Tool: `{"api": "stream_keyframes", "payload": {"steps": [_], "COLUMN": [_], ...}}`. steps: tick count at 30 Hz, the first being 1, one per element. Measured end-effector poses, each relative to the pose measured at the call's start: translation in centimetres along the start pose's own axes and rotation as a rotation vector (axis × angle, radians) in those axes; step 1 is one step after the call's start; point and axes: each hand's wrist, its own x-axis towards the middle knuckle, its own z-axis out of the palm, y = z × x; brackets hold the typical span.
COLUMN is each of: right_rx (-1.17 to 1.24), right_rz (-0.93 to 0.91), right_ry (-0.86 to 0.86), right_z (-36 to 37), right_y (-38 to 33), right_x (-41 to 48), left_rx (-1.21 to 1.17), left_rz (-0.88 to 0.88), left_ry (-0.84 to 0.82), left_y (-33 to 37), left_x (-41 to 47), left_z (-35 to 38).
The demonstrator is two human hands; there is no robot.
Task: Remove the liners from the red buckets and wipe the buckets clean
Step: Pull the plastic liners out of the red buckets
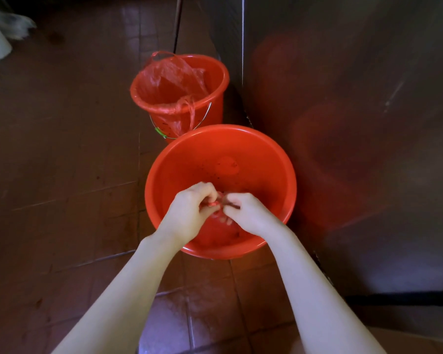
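Over the near round red plastic bucket (266,159) on the dark red tiled floor (62,162), the left hand (189,210) and right hand (248,213) both pinch a bunched thin red plastic liner (216,227), fingers curled tightly round it. Just behind stands a second red plastic bucket (215,80) with a wire handle, its crinkled red liner (169,80) draped over the rim, beside a dark metal cabinet (356,123).

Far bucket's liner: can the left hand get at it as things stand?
Probably not yet. The left hand and right hand both pinch the bunched liner over the near bucket. The way itself looks free: the far bucket stands open, far liner draped over its rim.
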Motion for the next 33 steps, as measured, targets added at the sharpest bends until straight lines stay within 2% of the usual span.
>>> {"api": "stream_keyframes", "payload": {"steps": [3,6,8,10,13,17,20,22,26,30,33], "right_rx": [0.145,0.046,-0.048,-0.081,-0.167,-0.244,-0.199,-0.104,0.004,0.219,0.407], "right_rz": [0.029,-0.021,-0.105,-0.217,-0.387,-0.422,-0.372,-0.274,-0.018,0.139,0.171], "right_ry": [0.003,0.057,0.207,0.379,0.467,0.590,0.730,0.789,0.743,0.768,0.768], "right_z": [-0.3,0.1,0.6,0.5,0.5,1.1,1.2,1.2,1.2,1.1,1.0], "right_y": [-0.1,0.1,0.0,-0.2,-0.1,-0.3,-0.7,-1.1,-1.4,-0.7,-1.3], "right_x": [-0.3,-0.3,-0.2,-0.1,-0.4,-0.6,-0.5,-0.6,-0.1,-1.0,-1.1], "left_rx": [-0.051,-0.238,-0.444,-0.594,-0.645,-0.630,-0.736,-0.818,-0.862,-0.868,-0.976], "left_rz": [-0.126,-0.372,-0.558,-0.661,-0.691,-0.692,-0.741,-0.803,-0.918,-1.060,-1.015], "left_ry": [0.107,0.118,0.119,0.139,0.154,0.121,0.098,0.113,0.195,0.337,0.356], "left_y": [0.1,0.7,1.3,1.6,1.6,1.1,1.1,0.9,-0.2,-2.5,-3.5], "left_x": [0.1,1.0,1.7,2.3,2.3,2.1,2.2,2.4,3.0,1.8,1.1], "left_z": [0.2,0.7,0.9,1.0,0.6,0.4,0.6,0.8,0.5,-1.5,-3.6]}}
